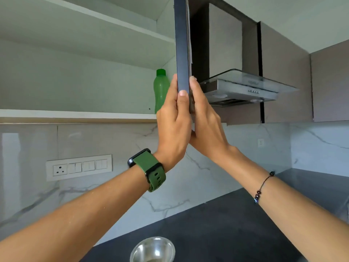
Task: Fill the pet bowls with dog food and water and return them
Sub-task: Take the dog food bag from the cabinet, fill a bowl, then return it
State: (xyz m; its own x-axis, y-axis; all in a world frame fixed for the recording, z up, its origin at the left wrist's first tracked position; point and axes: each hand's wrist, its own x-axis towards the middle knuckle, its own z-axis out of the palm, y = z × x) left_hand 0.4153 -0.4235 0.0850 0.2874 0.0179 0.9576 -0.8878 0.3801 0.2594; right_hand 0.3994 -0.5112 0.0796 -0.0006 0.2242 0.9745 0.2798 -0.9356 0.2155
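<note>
Dark-blue flat cabinet door (182, 44) is being gripped edge-on by the left hand (172, 125) and right hand (205, 120). Likely step: fetching supplies. Round steel bowl (153, 249) is sitting below both hands; green plastic bottle (160, 89), just left, probably requires reaching.

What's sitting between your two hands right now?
The open cabinet door's edge, seen in the head view: the left hand and right hand clasp it from either side, with the green bottle on the shelf behind.
</note>
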